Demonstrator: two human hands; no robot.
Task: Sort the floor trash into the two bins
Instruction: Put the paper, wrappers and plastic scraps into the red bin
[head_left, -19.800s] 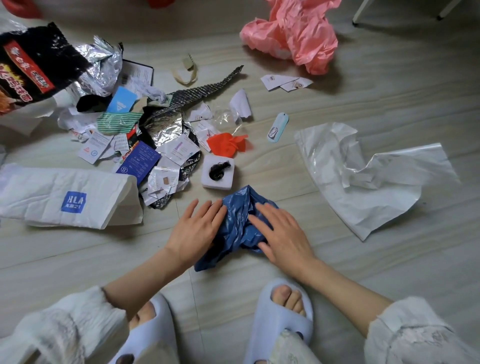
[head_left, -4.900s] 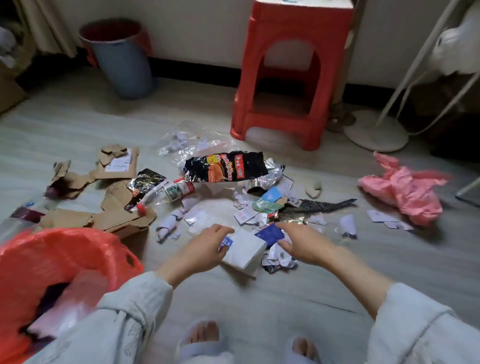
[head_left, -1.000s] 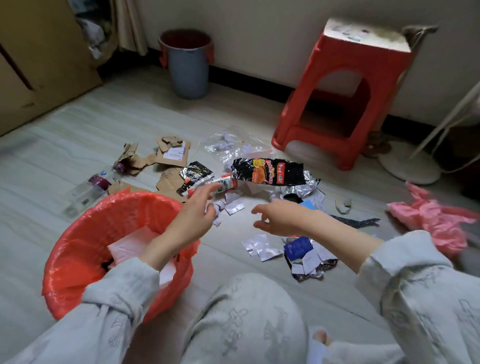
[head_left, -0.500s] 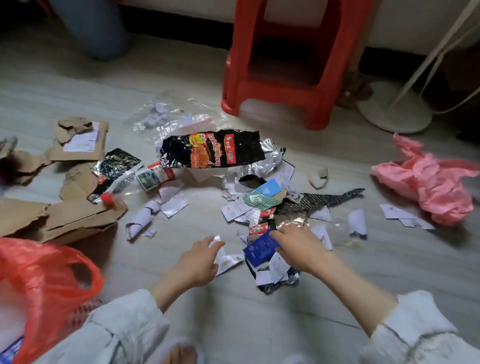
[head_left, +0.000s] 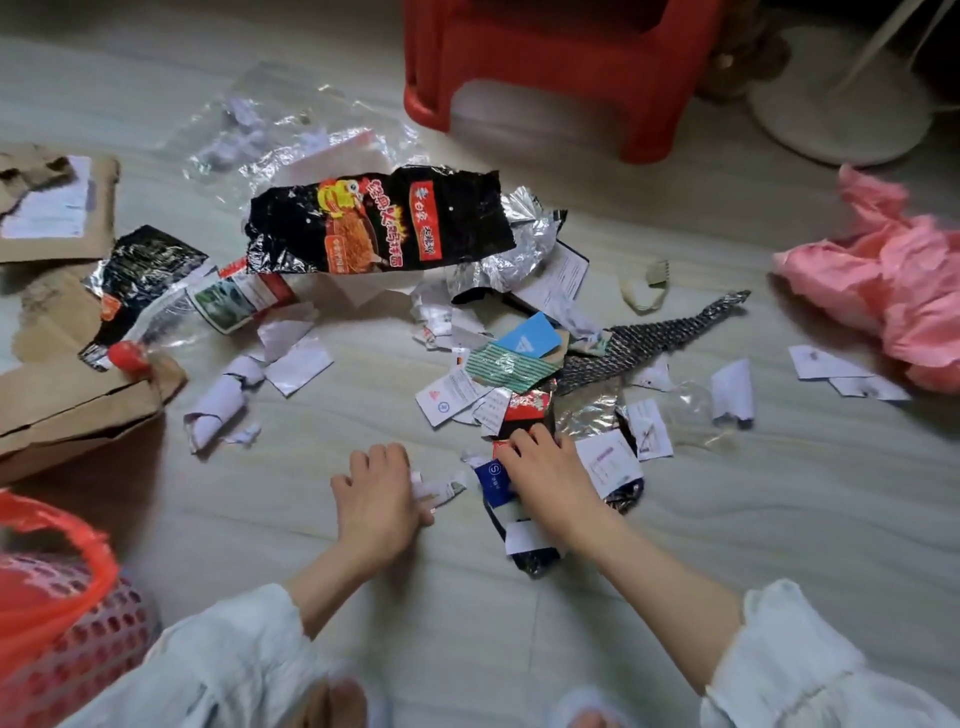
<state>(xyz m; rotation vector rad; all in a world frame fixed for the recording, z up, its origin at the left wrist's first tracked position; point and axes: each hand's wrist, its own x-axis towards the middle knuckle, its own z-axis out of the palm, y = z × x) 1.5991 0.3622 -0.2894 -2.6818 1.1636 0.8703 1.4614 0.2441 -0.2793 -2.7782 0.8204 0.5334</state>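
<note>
Scattered trash covers the floor: a black snack wrapper (head_left: 379, 226), torn cardboard (head_left: 67, 400), a clear plastic bottle with a red cap (head_left: 171, 322), silver foil and many paper scraps. My left hand (head_left: 376, 493) rests curled on small white paper scraps (head_left: 436, 486). My right hand (head_left: 545, 473) presses on a pile holding a dark blue card (head_left: 491, 480) and white slips. The red-lined bin (head_left: 57, 597) sits at the lower left. Whether either hand has gripped anything cannot be told.
A red plastic stool (head_left: 561, 78) stands at the back. A white fan base (head_left: 841, 119) is at the upper right. Crumpled pink paper (head_left: 893, 280) lies at the right. A clear plastic bag (head_left: 291, 130) lies behind the wrapper. My feet in slippers show at the bottom.
My hands left the red-lined bin and came down onto the scrap pile. The view tilted down, so the grey bin at the back is out of sight.
</note>
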